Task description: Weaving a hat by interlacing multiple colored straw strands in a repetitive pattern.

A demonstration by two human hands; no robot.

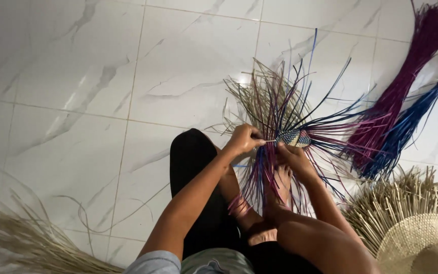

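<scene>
White marble-look floor tiles [77, 76] with grey veins fill most of the view, and the person sits on them with a dark-clad leg [193, 167] stretched forward. Far off to the right of the fingers lies a long bundle of magenta straw [406, 76], with a bundle of blue straw [416, 116] touching it along its lower side. Below those, well to the right of the fingers and lower, sits a partly woven natural straw piece [422, 238] with a fringe of loose ends. Well down and to the left of the fingers, a heap of loose pale straw [26, 238] spreads over the tiles. Fanning out from the fingers, upward and to the right, are the free strands [280, 101] of tan, blue and magenta straw. Both hands meet at the small woven patch [292, 137], which sits just beyond the fingertips. The left hand [242, 138] has its fingers pinched together on a thin strand at the patch's left edge. The right hand [295, 157] grips the patch from below, fingers curled closed on it.
</scene>
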